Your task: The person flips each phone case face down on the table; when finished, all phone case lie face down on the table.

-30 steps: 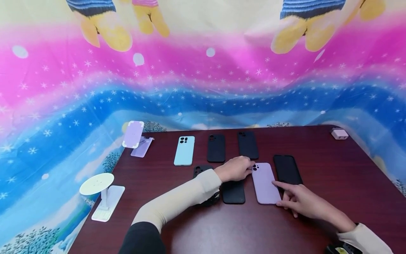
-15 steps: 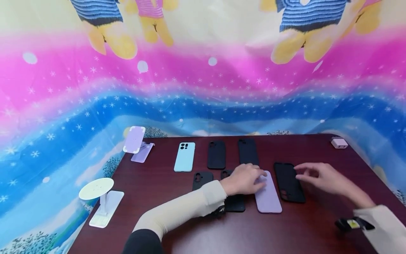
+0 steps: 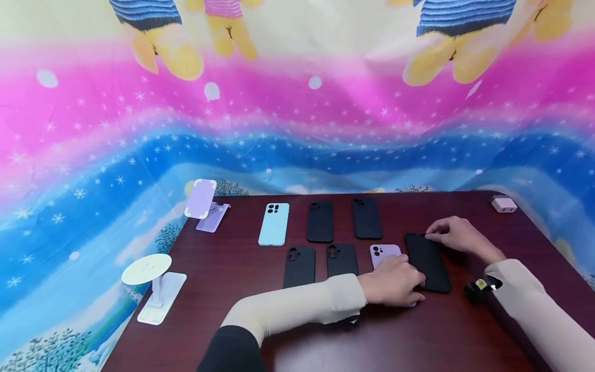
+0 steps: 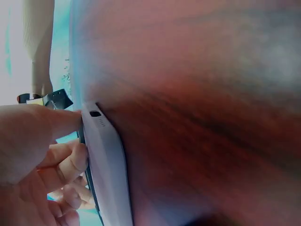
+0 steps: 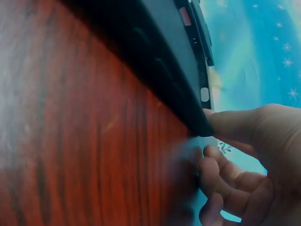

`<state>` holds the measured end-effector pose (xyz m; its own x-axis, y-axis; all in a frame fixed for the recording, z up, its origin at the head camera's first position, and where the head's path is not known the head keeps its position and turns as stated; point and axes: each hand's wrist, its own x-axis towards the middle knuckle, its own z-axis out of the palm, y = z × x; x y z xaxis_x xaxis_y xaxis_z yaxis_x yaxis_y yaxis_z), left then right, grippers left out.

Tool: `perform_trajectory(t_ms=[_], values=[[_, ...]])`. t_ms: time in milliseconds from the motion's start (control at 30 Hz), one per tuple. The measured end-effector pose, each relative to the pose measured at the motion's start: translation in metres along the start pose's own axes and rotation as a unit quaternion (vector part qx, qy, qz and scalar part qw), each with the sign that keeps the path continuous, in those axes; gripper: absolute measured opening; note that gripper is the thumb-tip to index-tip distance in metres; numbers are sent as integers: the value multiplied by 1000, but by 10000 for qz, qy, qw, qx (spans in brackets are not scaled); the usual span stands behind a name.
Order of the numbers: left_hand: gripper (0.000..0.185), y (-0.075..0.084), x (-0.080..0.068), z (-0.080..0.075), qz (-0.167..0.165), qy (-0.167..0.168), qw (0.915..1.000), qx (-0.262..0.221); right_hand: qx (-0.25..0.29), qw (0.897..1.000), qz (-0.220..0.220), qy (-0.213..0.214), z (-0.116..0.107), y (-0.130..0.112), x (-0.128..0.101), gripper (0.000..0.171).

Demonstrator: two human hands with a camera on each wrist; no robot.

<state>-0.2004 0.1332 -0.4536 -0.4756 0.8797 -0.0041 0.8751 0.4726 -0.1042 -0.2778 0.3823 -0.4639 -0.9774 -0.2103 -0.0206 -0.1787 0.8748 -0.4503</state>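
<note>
The black phone case (image 3: 427,261) lies flat, its inner side up, at the right of the front row. My right hand (image 3: 457,237) pinches its far right corner; the thumb (image 5: 230,125) meets the corner in the right wrist view. My left hand (image 3: 395,281) rests over the lower part of the lilac phone case (image 3: 383,252), hiding most of it. Its loosely bent fingers reach the black case's left edge. In the left wrist view the left thumb (image 4: 61,123) touches the lilac case's near end (image 4: 106,155).
Two more dark cases (image 3: 299,266) lie left of the lilac one. Behind are a mint case (image 3: 274,225) and two dark cases (image 3: 321,222). A lilac phone stand (image 3: 201,199) and a white round stand (image 3: 146,269) stand left; a white charger plug (image 3: 504,204) sits back right.
My right hand left the lilac case's lower edge and moved to the black case's far corner. The left hand slid from the lilac case's top toward its lower right.
</note>
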Motion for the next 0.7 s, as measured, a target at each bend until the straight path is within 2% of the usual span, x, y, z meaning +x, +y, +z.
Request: perform_trajectory(t_ms=[167,300,400,500,600,700], values=[[14,-4,2,-8,12,408,9991,-82,354,9992,-126,-154,-12,-5,-3,17],[14,-16,-13,-25,15,656,9966,-497,950,9940,-445,-307,-30,-10,-6,20],[17,-28,-31,-40,38,1029,9913,-823,1622,9834,-636,-505,-45,-17,-10,22],[18,-41,-53,-53,46,1502,9823,-1117,2254,9695,-747,-605,-55,-28,-14,25],[18,-51,-74,-61,28,1909,9707,-1459,2754,9551,-945,-551,-54,-43,-18,29],[20,-55,-95,-63,2,2283,9565,-1817,3286,9360,-1144,-534,-46,-59,-21,33]])
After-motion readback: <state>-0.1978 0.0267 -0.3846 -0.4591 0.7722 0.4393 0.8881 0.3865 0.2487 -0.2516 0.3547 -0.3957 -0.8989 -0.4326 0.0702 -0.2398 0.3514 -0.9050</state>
